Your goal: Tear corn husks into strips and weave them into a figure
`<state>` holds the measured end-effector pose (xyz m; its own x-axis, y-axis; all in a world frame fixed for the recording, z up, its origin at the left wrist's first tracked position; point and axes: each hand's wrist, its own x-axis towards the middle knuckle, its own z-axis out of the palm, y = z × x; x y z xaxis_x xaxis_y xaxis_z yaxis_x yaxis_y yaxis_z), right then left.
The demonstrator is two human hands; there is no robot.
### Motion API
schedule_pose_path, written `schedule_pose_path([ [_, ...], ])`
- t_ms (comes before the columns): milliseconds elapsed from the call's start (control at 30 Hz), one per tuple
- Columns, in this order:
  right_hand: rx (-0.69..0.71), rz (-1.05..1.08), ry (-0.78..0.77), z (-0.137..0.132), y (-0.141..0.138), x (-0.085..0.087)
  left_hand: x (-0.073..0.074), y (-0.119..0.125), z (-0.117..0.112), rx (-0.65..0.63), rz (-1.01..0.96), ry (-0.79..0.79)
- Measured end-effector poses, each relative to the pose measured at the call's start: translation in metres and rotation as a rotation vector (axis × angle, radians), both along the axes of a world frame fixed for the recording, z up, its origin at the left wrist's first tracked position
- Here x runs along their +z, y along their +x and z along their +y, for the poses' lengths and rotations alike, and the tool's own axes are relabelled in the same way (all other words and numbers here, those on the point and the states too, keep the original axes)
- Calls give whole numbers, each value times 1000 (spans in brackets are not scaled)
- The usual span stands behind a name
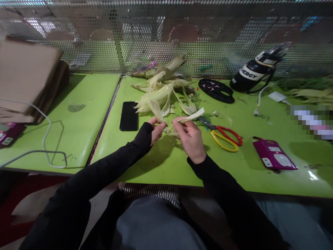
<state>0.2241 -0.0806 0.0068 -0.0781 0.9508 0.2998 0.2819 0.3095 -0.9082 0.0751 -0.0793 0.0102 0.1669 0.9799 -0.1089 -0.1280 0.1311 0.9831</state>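
Observation:
Over the green table, my left hand (156, 130) pinches the lower end of a pale corn husk (157, 111). My right hand (191, 139) is closed on a narrow husk strip (193, 116) that points up to the right. Between my fingertips lie small husk scraps (173, 131). Just beyond the hands sits a heap of yellowish corn husks (153, 98), with a drier brown husk (170, 67) behind it. Scissors (225, 138) with one red and one yellow handle lie right of my right hand, blades toward it. A black phone (129, 116) rests left of my left hand.
A perforated metal screen (156, 34) borders the back. Brown paper bags (26, 76) and a white cable (45, 139) lie left of the table seam. To the right are a black palette-shaped plate (216, 91), a leaning black bottle (253, 71) and a purple power socket (274, 154).

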Motion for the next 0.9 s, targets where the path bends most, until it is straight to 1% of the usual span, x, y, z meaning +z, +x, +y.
schedule_pose_path([
  [100, -9, -215, 104, 1, 0, 0, -1, 3, -1, -52, -6, -65],
  [167, -35, -259, 127, 0, -2, 0, -2, 4, -2, -76, -17, -57],
  [300, -46, -171, 102, -3, -4, 2, -7, 3, -3, -141, -14, 41],
  [367, -31, -107, 92, -5, -3, 5, -7, 2, -6, -172, 4, 54],
  [567, 53, 47, 8, -8, 6, 11, 3, 1, -19, -189, 102, 29],
  [700, 91, 125, -39, -9, 9, 11, 7, 0, -16, -205, 150, 37],
  [767, 64, 137, -25, -8, 9, 11, 8, -3, -13, -201, 158, 50],
  [900, 0, 68, 72, -6, 11, 12, 12, -10, -11, -169, 146, 105],
])
